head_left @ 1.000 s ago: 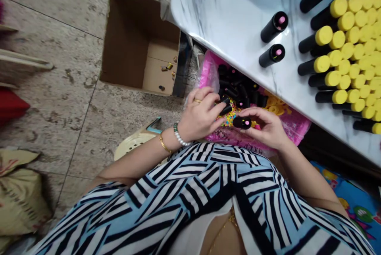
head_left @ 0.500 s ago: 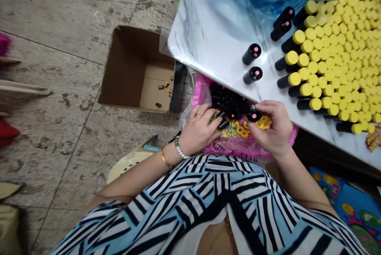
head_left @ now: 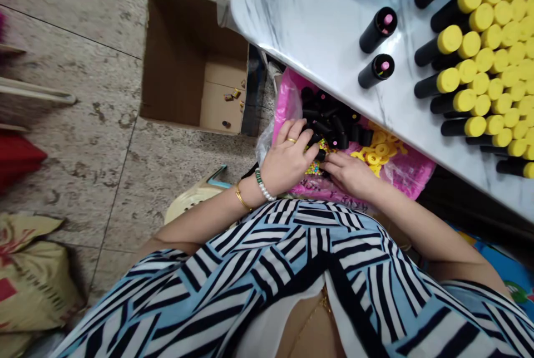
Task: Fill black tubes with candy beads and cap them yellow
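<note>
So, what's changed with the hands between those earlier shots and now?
The right hand has moved down beside the left hand, and the pink-ended black tube it held no longer shows. The left hand's fingers remain on a black tube. The yellow-capped tubes, marble table and cardboard box look unchanged.

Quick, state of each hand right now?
Left hand: closed, holding a black marker barrel.
Right hand: fingers curled beside the barrel; cannot tell whether it holds anything.
</note>
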Demonstrator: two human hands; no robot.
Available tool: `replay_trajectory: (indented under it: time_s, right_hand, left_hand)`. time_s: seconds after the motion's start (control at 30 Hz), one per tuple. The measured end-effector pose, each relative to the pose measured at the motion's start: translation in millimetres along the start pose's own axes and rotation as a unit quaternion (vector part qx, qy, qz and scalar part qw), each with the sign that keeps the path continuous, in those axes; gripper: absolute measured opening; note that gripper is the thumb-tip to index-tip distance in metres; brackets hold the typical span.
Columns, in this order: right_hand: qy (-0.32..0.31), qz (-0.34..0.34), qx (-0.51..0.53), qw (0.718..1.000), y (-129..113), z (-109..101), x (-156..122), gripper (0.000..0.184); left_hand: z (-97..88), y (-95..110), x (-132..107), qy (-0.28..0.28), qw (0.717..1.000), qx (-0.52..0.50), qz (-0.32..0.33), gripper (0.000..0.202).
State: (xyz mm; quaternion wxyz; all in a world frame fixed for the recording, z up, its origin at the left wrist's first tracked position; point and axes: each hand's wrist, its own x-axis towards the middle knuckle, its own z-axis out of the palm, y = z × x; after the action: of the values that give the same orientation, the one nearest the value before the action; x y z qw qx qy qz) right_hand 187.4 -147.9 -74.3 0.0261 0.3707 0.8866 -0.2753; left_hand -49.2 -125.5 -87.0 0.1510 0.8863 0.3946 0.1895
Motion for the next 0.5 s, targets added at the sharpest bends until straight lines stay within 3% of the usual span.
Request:
replay_trajectory:
  time_s: [0.13, 0.27, 0.37, 0.5]
  right_hand:
    - [0.052, -0.008, 0.22, 0.974, 10, -7, -4, 0.032]
    - [0.083, 0.035, 0.349, 0.933, 5, -24, -14, 0.023]
    - [0.146, 0.057, 0.347, 0.925, -10, -46, -22, 0.025]
    - [0.333, 0.141, 0.222, 0.906, -25, -70, -24, 0.033]
  left_hand:
    - [-8.5, -3, -3, 0.006, 0.999, -0.034, 0.001, 0.03]
    - [-15.0, -8, -5, 0.059, 0.995, -0.076, 0.021, 0.034]
    - [-16.2, -10, -5, 0.09, 0.99, -0.108, 0.025, 0.035]
    - [-17.3, -11, -4, 0.106, 0.985, -0.137, 0.013, 0.036]
